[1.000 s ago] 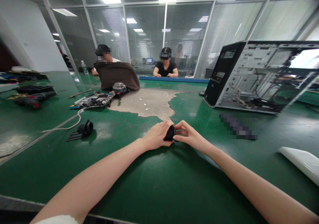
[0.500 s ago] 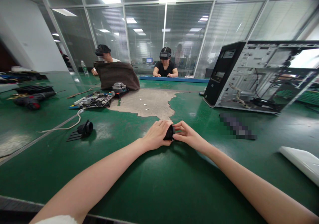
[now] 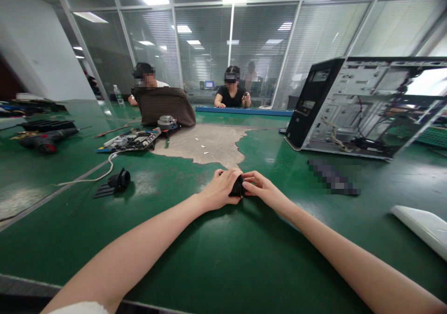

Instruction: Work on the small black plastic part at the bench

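Observation:
My left hand (image 3: 220,189) is wrapped over a small black part (image 3: 236,187) that rests on or just above the green table (image 3: 223,258). Much of the part is hidden under the fingers, so its kind does not show. From the right, my right hand (image 3: 261,188) pinches the part's near right edge with thumb and fingertips. A similar-looking black piece with a round ring and several long prongs (image 3: 120,180) lies to the left of my hands.
An open computer case (image 3: 314,104) stands at the right, with a blurred dark strip (image 3: 333,178) before it and a white object (image 3: 422,228) nearby. A circuit board (image 3: 131,140), a white cable (image 3: 111,165) and a power drill (image 3: 47,141) lie left. Two people sit across the table.
My right fingers have shifted slightly over the black part's edge. My left hand stays nearly still. The person across in black has raised one hand from the table.

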Motion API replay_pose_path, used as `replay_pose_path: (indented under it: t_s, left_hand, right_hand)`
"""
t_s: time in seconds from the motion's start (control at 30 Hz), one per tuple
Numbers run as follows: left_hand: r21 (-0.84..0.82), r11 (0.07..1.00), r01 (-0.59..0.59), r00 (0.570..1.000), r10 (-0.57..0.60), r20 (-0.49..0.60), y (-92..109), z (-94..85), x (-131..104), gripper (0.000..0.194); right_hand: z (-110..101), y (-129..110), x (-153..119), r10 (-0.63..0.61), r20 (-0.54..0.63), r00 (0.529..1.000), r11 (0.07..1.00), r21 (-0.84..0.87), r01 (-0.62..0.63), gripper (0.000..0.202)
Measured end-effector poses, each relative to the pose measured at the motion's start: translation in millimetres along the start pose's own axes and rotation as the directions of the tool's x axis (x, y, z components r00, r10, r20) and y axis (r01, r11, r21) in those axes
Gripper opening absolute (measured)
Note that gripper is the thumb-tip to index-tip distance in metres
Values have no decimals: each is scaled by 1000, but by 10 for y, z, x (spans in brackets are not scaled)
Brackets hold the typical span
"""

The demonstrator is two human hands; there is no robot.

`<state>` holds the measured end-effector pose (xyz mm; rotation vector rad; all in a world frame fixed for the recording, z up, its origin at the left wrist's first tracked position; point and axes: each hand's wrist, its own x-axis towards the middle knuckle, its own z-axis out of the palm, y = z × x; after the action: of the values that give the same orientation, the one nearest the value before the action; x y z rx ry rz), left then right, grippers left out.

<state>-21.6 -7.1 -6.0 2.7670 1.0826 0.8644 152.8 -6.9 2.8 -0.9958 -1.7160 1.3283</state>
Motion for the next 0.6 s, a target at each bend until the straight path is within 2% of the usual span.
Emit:
replay_pose_path:
  t_s: [0.2, 0.33, 0.47, 0.6]
  left_hand:
    - [26, 1000, 6, 1000, -6, 2, 0, 5, -4, 61]
    - [37, 999, 1, 1000, -1, -2, -2, 10, -7, 61]
    - [42, 999, 2, 1000, -2, 1, -2, 13, -5, 61]
    - [56, 998, -2, 1000, 2, -4, -1, 10, -3, 61]
  right_hand:
    - [-31, -79, -51, -96, 79, 992, 995, 28, 94, 29]
    - [15, -59, -44, -63, 16, 998, 996, 57, 62, 20]
    - [52, 14, 6, -5, -55, 998, 999, 49, 8, 20]
    - [13, 15, 10, 12, 25, 1000, 999, 46, -13, 25]
